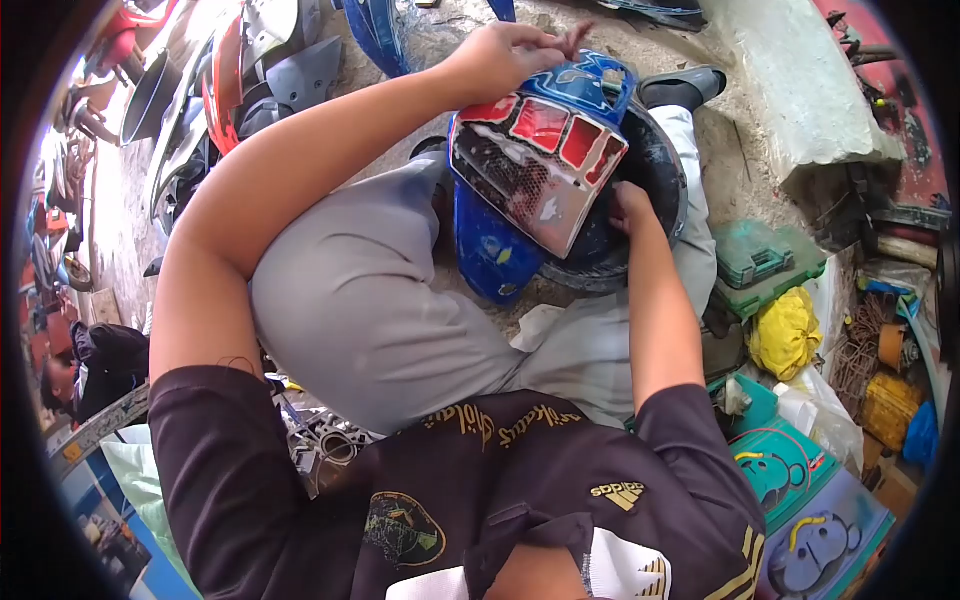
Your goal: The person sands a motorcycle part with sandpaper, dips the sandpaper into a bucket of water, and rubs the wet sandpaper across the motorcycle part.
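A blue motorcycle body panel (500, 240) with red patches, dark mesh graphics and scuffed, bare-looking areas lies tilted across a round black basin (668, 200) between my legs. My left hand (515, 58) is over the panel's far end, above its blue and white swirled part. Its fingers are stretched out, the tips slightly smeared. My right hand (630, 207) is inside the basin's right side, next to the panel's edge. Its fingers are curled; whatever they may hold is hidden.
Several loose motorcycle fairings (225, 85) crowd the left. A green tool case (765, 260), a yellow bag (787, 333) and teal boxes (780, 465) stand at my right. Metal engine parts (335, 445) lie near my left side. A pale concrete block (800, 90) is at the upper right.
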{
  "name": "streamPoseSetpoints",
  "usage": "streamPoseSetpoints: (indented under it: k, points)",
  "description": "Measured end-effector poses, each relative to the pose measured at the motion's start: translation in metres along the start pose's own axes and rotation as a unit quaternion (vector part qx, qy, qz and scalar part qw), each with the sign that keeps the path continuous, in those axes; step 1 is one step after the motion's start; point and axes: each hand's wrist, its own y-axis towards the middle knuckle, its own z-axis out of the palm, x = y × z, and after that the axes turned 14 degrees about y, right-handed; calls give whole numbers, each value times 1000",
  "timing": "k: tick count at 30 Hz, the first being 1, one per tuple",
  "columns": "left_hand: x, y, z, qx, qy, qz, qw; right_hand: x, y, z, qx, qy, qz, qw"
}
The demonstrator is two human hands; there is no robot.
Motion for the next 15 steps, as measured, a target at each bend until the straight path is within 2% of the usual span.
streamPoseSetpoints:
  k: [1, 2, 4, 6, 9, 10, 13, 15]
  points:
    - [-1, 0, -4, 13, -57, -73, 996, -3, 26, 7, -1, -55, 9, 998]
    - [9, 3, -3, 43, -52, -58, 996, -4, 44, 16, 4, -83, 9, 997]
    - [4, -12, -2, 94, -151, -68, 982, -6, 65, 38, 28, -100, 4, 995]
    - [-3, -19, -3, 115, -204, -104, 967, -16, 72, 45, 62, -36, 35, 997]
    - [14, -17, 0, 159, -275, -95, 943, -22, 64, 51, 125, 98, 99, 982]
    - [19, -14, 1, 166, -289, -84, 939, -21, 60, 51, 151, 134, 111, 973]
    - [44, -10, -2, 214, -442, -85, 867, -8, 47, 43, 238, 238, 154, 929]
    - [53, -10, 3, 189, -439, -109, 872, 13, 27, 32, 285, 285, 150, 903]
